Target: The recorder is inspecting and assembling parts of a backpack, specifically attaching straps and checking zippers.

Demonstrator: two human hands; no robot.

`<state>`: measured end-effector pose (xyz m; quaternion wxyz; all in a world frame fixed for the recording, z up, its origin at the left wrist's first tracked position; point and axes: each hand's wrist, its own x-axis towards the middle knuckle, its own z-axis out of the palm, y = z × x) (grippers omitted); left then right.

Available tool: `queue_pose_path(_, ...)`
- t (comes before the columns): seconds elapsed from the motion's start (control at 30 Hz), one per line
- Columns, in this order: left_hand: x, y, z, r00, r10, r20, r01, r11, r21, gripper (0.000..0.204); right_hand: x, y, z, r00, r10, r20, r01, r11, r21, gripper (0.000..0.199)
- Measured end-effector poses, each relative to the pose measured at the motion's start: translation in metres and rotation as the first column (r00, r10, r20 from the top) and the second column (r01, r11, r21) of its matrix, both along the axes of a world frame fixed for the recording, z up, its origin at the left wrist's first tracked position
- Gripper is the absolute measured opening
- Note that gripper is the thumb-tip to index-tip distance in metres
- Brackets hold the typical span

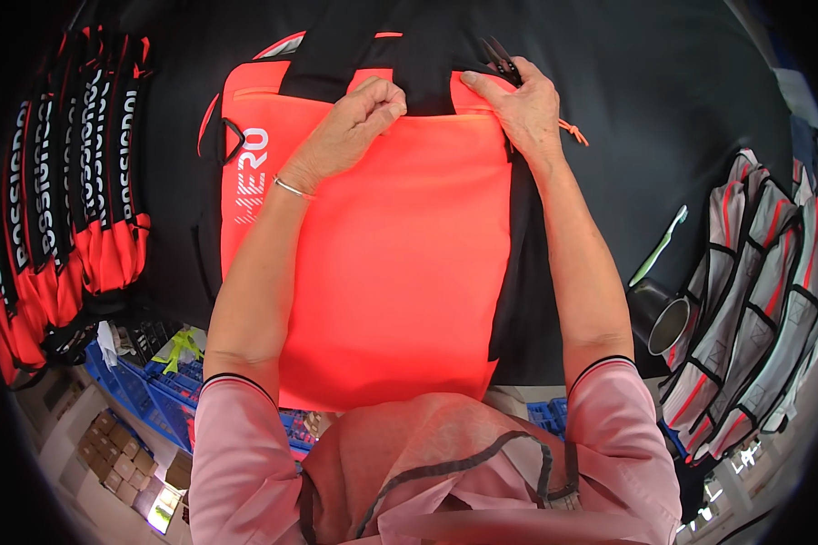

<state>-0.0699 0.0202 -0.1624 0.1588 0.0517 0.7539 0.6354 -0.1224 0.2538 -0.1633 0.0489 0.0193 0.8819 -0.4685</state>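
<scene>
Head view, one frame.

Item 1: neon orange bag (391, 263) with black trim, lying flat on a black work table (663, 109), its lower edge overhanging the table edge toward the person. White lettering ran along its left side, and a black strap (427, 77) crossed its far end.

Item 2: left hand (354, 123), fingers curled into a pinch on the orange fabric just below the black strap at the bag's far edge; a thin silver bangle (291, 189) sat on the wrist.

Item 3: right hand (523, 109), resting on the bag's far right corner, thumb pressed to the fabric, fingers closed around small black thread snips (500, 56) whose tips pointed away from the person. The two hands were apart, both at the bag's far edge.

Item 4: orange cord pull (573, 132), lying just beside the right wrist.

Item 5: stack of folded orange and black bags (73, 182), left end of the table.

Item 6: stack of grey, black and red panels (754, 300), right side.

Item 7: metal cup (668, 325), near the right elbow.

Item 8: blue plastic crates (154, 386), below the table on the left
</scene>
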Motion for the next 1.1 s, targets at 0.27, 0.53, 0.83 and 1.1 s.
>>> queue_pose_path(0.27, -0.006, 0.019, -0.004, 0.966, 0.051, -0.255, -0.130, 0.945, -0.300, 0.017, 0.004, -0.025, 0.015, 0.825, -0.147, -0.546, 0.039, 0.978, -0.204, 0.045)
queue_pose_path(0.53, 0.005, -0.018, 0.011, 0.979, 0.008, 0.203, -0.043, 0.985, 0.168, 0.015, -0.020, -0.048, 0.001, 0.926, 0.127, -0.355, 0.024, 0.919, 0.394, 0.050)
queue_pose_path(0.83, 0.003, 0.005, -0.015, 0.844, 0.481, 0.237, -0.534, 0.709, 0.460, 0.017, -0.019, -0.043, 0.003, 0.902, 0.146, -0.407, -0.025, 0.958, 0.287, 0.049)
queue_pose_path(1.1, 0.007, 0.012, -0.032, 0.785, 0.584, 0.206, -0.583, 0.587, 0.562, 0.017, 0.004, -0.040, 0.041, 0.772, 0.469, -0.429, -0.257, 0.848, 0.464, 0.036)
